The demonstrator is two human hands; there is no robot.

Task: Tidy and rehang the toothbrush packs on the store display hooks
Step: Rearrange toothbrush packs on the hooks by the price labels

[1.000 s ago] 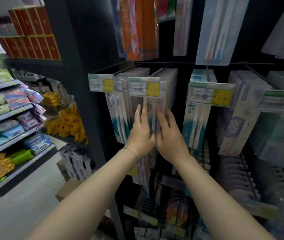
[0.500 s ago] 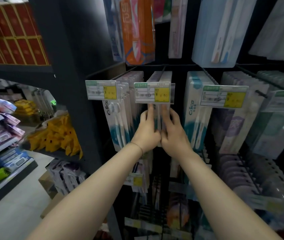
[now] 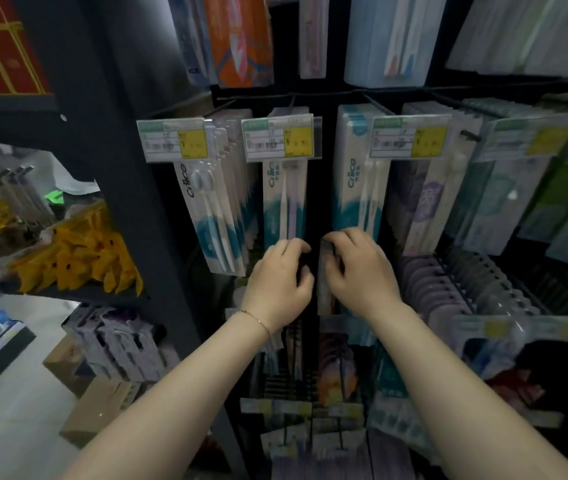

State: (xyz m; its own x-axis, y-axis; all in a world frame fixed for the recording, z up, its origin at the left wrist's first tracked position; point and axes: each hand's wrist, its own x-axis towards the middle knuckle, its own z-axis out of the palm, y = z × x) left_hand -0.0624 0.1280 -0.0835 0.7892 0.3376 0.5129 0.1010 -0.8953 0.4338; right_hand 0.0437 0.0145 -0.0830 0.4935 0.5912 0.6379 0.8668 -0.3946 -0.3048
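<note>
A shopworker faced the dark display rack (image 3: 320, 195), where three rows of toothbrush packs hung face-out from wire hooks (image 3: 376, 102), each row fronted by a clip-on price tag (image 3: 279, 138) at the hook's tip so the price read ahead of the stock.

The left row (image 3: 213, 216), at ten o'clock from the hands, splayed at its lower end. The middle row (image 3: 284, 202), at twelve o'clock, hung straighter. The right row (image 3: 355, 195), at one o'clock, sat packed tight. Yellow goods (image 3: 74, 251) filled a neighbouring shelf at nine o'clock.

Both hands worked low, at the free bottom ends of the packs. That was probably because the tops were pinned by the hooks and only the bottoms could be squared up.

The left hand (image 3: 277, 282) had its fingers curled against the foot of the middle row, but whether it gripped those packs or only steadied them could not be told.

The right hand (image 3: 362, 271) had its fingers curled over the top of a loose pack (image 3: 324, 289). The pack was held edge-on in the dark gap between the middle and right rows, at six o'clock from the price tag. It appeared to be off any hook and yet to be rehung.

A thin bracelet (image 3: 254, 318) circled the left wrist.
</note>
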